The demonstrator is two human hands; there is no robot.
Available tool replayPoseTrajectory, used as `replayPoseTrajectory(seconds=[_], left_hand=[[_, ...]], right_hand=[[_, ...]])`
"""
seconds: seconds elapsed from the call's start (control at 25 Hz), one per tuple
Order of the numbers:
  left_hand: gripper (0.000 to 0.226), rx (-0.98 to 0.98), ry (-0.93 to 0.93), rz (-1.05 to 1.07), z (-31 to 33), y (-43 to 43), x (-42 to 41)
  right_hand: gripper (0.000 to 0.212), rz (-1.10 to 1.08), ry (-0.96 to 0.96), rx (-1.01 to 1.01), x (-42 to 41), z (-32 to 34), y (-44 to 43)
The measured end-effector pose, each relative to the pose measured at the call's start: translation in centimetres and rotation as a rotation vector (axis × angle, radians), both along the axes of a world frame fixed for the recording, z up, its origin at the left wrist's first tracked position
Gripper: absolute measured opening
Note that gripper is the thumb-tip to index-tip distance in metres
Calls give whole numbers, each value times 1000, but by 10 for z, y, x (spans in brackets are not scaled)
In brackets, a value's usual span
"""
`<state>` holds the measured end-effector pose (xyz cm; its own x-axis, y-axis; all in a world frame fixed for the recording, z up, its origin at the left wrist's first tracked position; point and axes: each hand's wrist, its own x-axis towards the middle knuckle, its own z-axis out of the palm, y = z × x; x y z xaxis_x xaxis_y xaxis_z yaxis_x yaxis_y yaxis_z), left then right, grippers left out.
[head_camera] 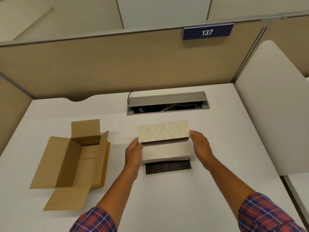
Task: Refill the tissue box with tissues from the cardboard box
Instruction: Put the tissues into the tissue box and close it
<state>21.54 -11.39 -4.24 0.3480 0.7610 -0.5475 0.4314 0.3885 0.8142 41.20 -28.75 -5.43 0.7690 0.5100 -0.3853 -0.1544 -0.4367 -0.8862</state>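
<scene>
The leaf-patterned tissue box (163, 131) sits tilted at the middle of the white desk (217, 131). A pale stack of tissues (166, 150) shows in its open underside. My left hand (133, 152) presses on the left end and my right hand (201, 144) on the right end, so the box is held between them. Just in front lies the box's flat bottom panel (168, 167), dark face up. The brown cardboard box (70, 162) stands open to the left with its flaps spread, and its inside looks bare.
An open cable hatch (167, 104) with wires sits in the desk behind the tissue box. Beige partition walls (117, 67) close the back and left, with a sign reading 137 (207, 32). A white side panel (270, 106) rises along the right edge.
</scene>
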Motion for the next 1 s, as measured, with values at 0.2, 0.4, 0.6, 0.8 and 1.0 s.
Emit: replayPoseTrajectory(seconds=[0.2,0.4,0.6,0.8,1.0], left_hand=[[37,44,-59,-80,2,-14,-14],[41,70,-43,-99,-5,-30,-37],[42,30,52,-82,-16,-51,-57],[40,-22,97,-61,-26,-63,-63],[61,-18,194,-17,-28,-69,-58]], right_hand=[[44,45,-31,-7,-15,0,-13],[41,3,-93,-25,-31,-7,-36],[42,1,-204,-123,-51,-19,-58],[59,31,-237,-285,-63,-31,-67],[75,36,-218,-423,-67,-45,-66]])
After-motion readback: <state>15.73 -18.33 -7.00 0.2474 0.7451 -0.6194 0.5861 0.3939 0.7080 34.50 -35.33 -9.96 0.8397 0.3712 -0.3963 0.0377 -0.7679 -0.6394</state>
